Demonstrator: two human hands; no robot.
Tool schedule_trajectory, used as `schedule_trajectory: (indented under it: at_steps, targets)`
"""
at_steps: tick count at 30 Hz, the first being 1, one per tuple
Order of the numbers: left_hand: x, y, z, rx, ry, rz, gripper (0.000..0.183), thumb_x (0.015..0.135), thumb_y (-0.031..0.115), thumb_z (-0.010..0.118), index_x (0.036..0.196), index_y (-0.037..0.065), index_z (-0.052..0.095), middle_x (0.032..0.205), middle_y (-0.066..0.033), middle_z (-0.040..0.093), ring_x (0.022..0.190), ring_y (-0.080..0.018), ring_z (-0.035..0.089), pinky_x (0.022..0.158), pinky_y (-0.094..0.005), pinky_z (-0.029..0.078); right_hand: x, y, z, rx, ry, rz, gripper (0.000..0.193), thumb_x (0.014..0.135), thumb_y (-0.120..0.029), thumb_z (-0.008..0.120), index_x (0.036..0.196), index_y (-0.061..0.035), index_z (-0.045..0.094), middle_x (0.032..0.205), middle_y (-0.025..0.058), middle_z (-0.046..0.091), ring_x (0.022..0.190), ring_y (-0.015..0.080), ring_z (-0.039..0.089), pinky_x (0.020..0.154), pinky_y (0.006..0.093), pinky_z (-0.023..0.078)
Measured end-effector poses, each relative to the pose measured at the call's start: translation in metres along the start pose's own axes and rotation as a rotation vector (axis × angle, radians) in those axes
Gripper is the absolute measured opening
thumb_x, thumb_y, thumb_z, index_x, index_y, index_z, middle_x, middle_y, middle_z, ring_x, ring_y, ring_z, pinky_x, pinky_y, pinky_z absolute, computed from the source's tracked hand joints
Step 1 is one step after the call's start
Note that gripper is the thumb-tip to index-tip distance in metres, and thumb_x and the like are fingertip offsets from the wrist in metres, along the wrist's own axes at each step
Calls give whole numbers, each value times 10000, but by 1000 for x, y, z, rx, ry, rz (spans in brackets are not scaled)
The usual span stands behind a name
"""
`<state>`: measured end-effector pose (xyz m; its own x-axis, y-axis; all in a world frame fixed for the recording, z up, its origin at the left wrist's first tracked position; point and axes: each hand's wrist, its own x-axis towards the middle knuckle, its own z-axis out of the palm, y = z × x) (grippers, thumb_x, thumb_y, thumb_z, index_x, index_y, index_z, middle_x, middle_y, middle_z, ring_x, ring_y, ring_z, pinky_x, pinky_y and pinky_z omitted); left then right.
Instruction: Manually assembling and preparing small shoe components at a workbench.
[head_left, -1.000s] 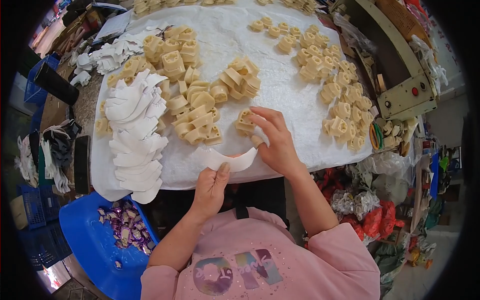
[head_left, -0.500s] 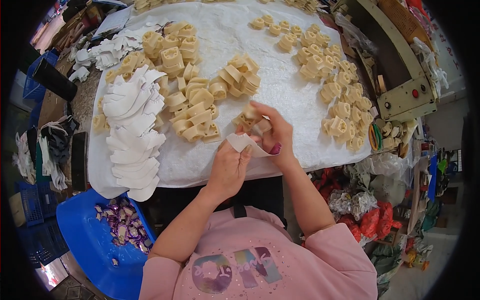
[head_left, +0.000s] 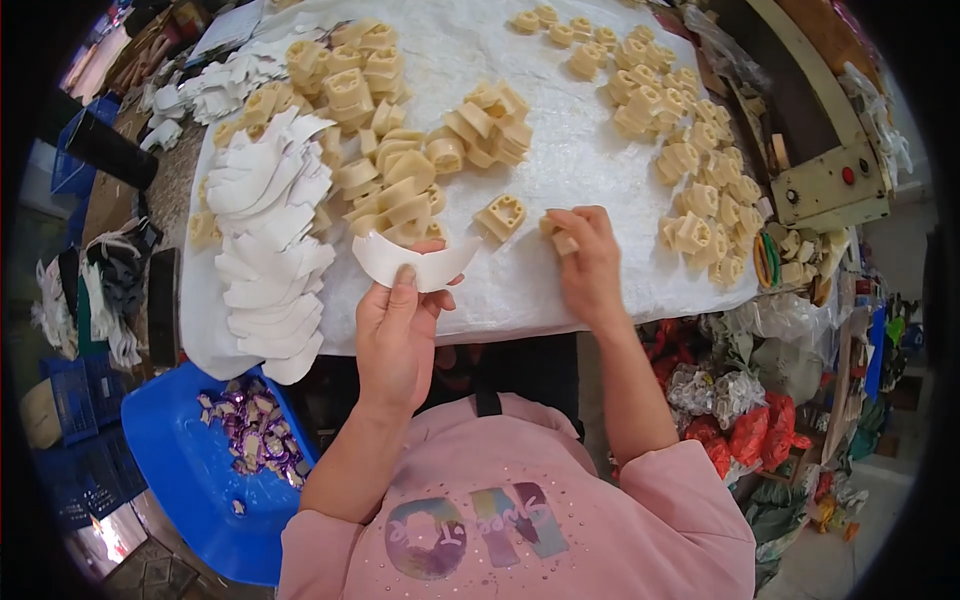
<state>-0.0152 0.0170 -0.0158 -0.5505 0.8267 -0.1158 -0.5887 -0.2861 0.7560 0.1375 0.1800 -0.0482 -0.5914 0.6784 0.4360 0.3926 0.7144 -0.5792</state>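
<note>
My left hand (head_left: 393, 315) pinches a curved white strip (head_left: 415, 268) between thumb and fingers, its ends pointing outward above the table's near edge. My right hand (head_left: 590, 262) is closed on a small beige moulded plastic piece (head_left: 563, 241), partly hidden by the fingers, just over the white sheet. Between the two hands a single hollow beige moulded piece (head_left: 500, 217) lies on the sheet. A heap of similar beige pieces (head_left: 400, 195) is beyond my left hand. Left of it, curved white strips (head_left: 270, 265) lie overlapped in a long stack.
White sheeting (head_left: 590, 150) covers the table. More beige pieces (head_left: 690, 160) run along its right side, beside a metal machine frame (head_left: 825, 185) with a red button. Below left, a blue tub (head_left: 180, 450) holds purple-and-beige scraps (head_left: 255, 430). Red plastic bags (head_left: 750, 435) lie lower right.
My hands have moved apart, the left going left with the white strip, the right going right. The beige piece near my fingers now lies alone on the sheet.
</note>
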Motion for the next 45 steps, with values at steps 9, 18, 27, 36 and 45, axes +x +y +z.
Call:
schedule_trajectory:
  at_steps: [9,18,27,36,45]
  targets:
    - [-22,7,5,-70,22,33,354,988,184,400,1222,-70,475,1149,-133,554,1009,-165,536,844,-305,451,-5,-104,2,775,7,-177,370,754,76,637,1095,-36,551,1034,133,598,898,267,602,744,318,494]
    - [-34,17,8,-56,-33,19,376,993,149,363,1258,-105,443,1235,-155,520,1100,-165,527,941,-289,431,-4,-103,26,611,190,-472,468,664,111,630,1094,-65,573,1024,126,606,867,298,571,724,366,475]
    - [-38,17,12,143,-11,44,424,997,197,325,1275,-114,401,1277,-172,481,1130,-206,527,942,-334,450,-3,-102,28,577,183,-479,453,656,90,646,1079,-56,577,1005,113,607,844,288,559,706,364,456]
    - [-39,21,2,463,-75,124,426,1002,196,311,1246,-136,418,1294,-213,458,1116,-235,529,926,-332,454,0,-96,33,368,240,-517,359,627,-14,671,966,-87,579,911,46,619,777,237,499,718,381,308]
    - [-36,32,3,804,120,316,247,943,124,516,1046,-69,632,882,-58,658,796,-82,562,732,-214,448,4,-116,2,21,20,-474,220,590,-55,645,785,-133,584,803,2,526,795,214,478,751,445,248]
